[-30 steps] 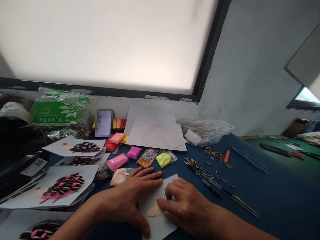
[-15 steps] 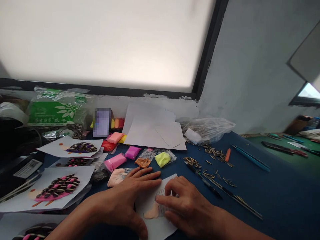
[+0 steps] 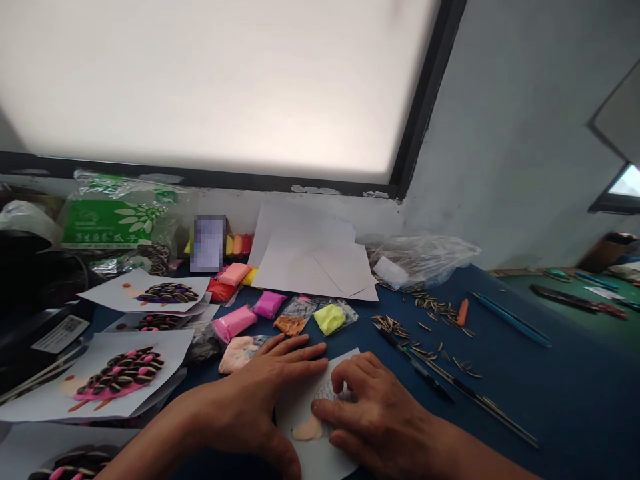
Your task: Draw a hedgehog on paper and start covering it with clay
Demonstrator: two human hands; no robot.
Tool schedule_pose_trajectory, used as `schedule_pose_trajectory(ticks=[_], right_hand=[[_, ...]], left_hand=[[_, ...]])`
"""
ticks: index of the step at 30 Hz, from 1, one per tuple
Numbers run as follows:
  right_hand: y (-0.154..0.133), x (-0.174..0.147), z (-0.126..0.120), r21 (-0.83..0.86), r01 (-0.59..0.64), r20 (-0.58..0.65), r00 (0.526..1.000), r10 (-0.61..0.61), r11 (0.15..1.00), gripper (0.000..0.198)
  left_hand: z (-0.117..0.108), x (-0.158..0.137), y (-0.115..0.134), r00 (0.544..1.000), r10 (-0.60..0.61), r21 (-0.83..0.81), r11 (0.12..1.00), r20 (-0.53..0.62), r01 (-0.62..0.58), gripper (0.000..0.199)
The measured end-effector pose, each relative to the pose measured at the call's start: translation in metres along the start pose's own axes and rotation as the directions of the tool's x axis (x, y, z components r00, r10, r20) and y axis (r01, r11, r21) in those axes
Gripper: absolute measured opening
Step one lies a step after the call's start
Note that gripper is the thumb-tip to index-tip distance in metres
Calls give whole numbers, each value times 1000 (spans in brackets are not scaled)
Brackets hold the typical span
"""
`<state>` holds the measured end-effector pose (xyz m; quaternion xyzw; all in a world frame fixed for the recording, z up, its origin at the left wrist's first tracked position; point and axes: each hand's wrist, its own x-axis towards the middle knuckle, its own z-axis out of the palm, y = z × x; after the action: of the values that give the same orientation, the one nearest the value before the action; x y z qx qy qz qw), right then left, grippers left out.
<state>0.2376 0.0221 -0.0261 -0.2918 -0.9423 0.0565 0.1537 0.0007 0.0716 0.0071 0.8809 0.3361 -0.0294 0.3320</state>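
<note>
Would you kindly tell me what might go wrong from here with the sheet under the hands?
The right hand has a finger at the peach clay; pressing too hard might smear it over the drawn lines. The left hand rests along the sheet; if it eased off, the sheet could slip. Loose seeds and a black pen lie nearby, so a wide sweep may scatter them.

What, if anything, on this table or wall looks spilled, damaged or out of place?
Loose seeds lie scattered on the blue tabletop, some beside the dark pen, outside any bag, so they look spilled. Whitish, ragged patches mark the lower edge of the dark frame, perhaps smeared or chipped paint.
</note>
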Motion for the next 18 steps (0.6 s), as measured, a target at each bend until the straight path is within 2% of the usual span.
schedule_pose_trajectory(ticks=[4, 11, 18], right_hand=[[0, -1, 1, -19, 3, -36, 999, -4, 1000, 21], [-1, -7, -2, -68, 86, -207, 973, -99, 994, 19], [-4, -3, -5, -68, 145, -120, 981, -152, 987, 25]], left_hand=[[0, 0, -1, 1000, -1, -2, 1000, -9, 1, 108], [-1, 0, 4, 1000, -19, 5, 1000, 1, 19, 107], [1, -1, 0, 1000, 6, 21, 1000, -27, -5, 106]])
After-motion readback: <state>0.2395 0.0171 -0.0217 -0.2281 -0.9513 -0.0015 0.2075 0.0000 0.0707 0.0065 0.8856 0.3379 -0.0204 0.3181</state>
